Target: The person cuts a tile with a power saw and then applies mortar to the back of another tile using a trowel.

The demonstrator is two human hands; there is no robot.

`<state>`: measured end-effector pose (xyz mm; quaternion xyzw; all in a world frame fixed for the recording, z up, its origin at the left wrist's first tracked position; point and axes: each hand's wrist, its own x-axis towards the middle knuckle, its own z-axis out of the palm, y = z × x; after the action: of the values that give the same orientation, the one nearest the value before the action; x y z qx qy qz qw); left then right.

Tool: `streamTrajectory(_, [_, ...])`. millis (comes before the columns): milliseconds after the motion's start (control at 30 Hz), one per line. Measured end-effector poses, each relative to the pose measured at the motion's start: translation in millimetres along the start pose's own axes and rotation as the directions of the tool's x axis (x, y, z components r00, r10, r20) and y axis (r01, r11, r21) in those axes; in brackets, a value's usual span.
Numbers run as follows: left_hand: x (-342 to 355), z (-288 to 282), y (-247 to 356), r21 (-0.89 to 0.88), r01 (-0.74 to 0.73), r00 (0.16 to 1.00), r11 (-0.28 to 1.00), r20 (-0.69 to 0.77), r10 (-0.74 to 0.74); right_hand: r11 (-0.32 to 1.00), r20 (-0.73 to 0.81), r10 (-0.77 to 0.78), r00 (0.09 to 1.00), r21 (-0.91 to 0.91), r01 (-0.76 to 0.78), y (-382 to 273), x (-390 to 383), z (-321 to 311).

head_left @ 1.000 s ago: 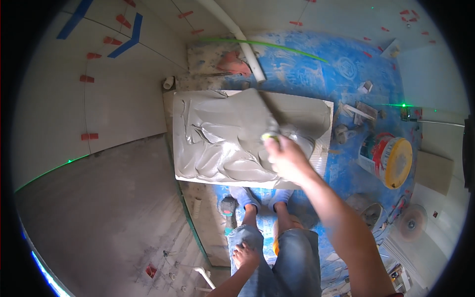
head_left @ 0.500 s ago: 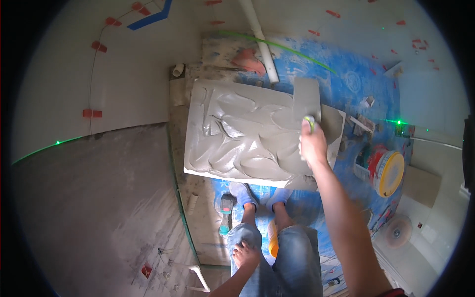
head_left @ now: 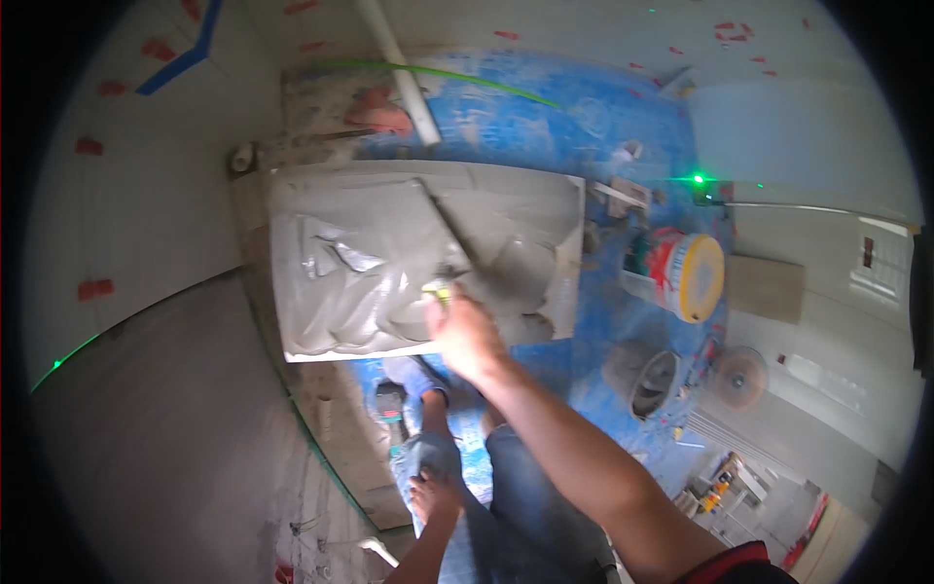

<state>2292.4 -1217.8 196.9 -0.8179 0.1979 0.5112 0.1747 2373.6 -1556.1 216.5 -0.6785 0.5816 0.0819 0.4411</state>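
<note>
My right hand (head_left: 469, 336) is closed round the yellow-green handle of a flat trowel (head_left: 441, 290). The trowel's grey blade is at the middle of a large rectangular tile (head_left: 570, 263), over wet grey mortar (head_left: 341, 297) spread in ridges and swirls. Mortar and blade are nearly the same colour, so the blade's left edge is hard to make out. My left hand (head_left: 434, 494) rests on my knee with its fingers laid over the jeans, holding nothing.
A dark and teal tool (head_left: 390, 404) lies beside my left foot. To the right stand a bucket with a yellow lid (head_left: 702, 278), a grey bucket (head_left: 654, 382) and a green laser device (head_left: 704, 191). Beyond the tile, a white pipe (head_left: 407, 88) leans across blue floor sheeting (head_left: 516, 112).
My right hand has swept the trowel left and nearer to me across the mortar, and the blade has turned. The whole view has shifted right. My left hand stays on the knee.
</note>
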Motion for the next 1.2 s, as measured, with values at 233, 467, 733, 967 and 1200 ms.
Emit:
streamTrajectory(233, [-5, -8, 10, -0.029, -0.068, 0.998, 0.997, -0.006, 0.068, 0.78, -0.068, 0.465, 0.883, 0.504, -0.372, 123, -15, -125])
streamTrajectory(467, [21, 46, -26, 0.12, -0.19, 0.98, 0.974, -0.038, 0.196, 0.289, 0.317, 0.284, 0.905, 0.872, -0.396, 38, -57, 27])
streamTrajectory(733, [-4, -13, 12, 0.071, -0.088, 0.994, 0.994, 0.063, 0.084, 0.93, -0.059, 0.36, 0.931, -0.053, -0.363, 105, -89, -43])
streamTrajectory(967, [-8, -9, 26, 0.148, -0.059, 0.996, 0.987, 0.082, 0.047, 0.447, 0.126, 0.549, 0.826, 0.79, -0.419, 133, -122, -25])
streamTrajectory(1200, [51, 73, -110, 0.334, -0.488, 0.786, 0.806, -0.232, 0.572, 0.931, 0.149, 0.186, 0.971, 0.289, -0.223, -5, -134, 73])
